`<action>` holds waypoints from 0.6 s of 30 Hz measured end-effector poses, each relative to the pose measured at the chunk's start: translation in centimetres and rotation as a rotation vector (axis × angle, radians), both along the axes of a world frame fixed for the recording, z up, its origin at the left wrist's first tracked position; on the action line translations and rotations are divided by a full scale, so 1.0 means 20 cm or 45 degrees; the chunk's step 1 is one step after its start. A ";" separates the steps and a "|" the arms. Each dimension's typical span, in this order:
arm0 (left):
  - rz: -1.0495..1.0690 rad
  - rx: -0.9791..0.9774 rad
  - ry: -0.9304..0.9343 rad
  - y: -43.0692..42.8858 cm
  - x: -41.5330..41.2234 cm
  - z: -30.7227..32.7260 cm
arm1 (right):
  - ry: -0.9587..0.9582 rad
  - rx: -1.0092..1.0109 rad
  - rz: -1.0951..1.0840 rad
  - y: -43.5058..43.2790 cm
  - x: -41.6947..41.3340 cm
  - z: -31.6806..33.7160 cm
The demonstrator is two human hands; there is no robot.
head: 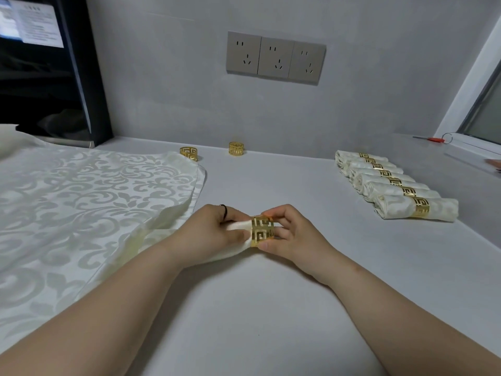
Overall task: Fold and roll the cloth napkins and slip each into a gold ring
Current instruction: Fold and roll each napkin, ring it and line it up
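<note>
My left hand [210, 230] grips a rolled cream napkin [235, 241] at the middle of the table. Its right end sits inside a gold ring [262, 231] with a cut-out key pattern. My right hand [291, 234] pinches that ring between thumb and fingers. Two loose gold rings stand near the back wall, one [189, 153] by the cloth and one [236, 148] further right. A row of several finished rolls in gold rings [393, 184] lies at the right.
A stack of flat cream damask napkins [81, 202] covers the left of the grey table [271, 308]. A black monitor [48, 69] stands back left. Wall sockets [275, 57] sit on the wall. A red-handled tool [433, 139] lies on the window sill.
</note>
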State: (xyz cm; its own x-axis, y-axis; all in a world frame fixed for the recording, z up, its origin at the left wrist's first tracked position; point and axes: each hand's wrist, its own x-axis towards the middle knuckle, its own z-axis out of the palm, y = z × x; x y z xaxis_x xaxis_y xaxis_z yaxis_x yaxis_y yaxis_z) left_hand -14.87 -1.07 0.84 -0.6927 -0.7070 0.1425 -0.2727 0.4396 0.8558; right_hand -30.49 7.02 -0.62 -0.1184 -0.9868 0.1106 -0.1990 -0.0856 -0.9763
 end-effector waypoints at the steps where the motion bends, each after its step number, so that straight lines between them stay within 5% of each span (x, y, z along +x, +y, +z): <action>1: -0.032 -0.066 -0.115 0.01 0.02 0.02 | -0.003 0.001 0.005 0.00 0.00 0.00; 6: 0.089 -0.580 -0.601 0.02 0.06 0.04 | 0.011 0.018 0.044 0.00 0.00 0.01; 18: 0.213 -0.609 -0.340 0.05 -0.05 -0.02 | 0.027 -0.017 -0.038 -0.01 0.01 0.01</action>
State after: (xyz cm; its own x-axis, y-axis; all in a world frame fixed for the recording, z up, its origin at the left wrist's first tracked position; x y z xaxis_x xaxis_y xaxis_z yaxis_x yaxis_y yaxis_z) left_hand -15.82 -0.06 0.47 -0.6327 -0.7100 0.3092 -0.5514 0.6933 0.4640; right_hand -30.23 6.77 -0.34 -0.1452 -0.9813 0.1265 -0.2226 -0.0921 -0.9706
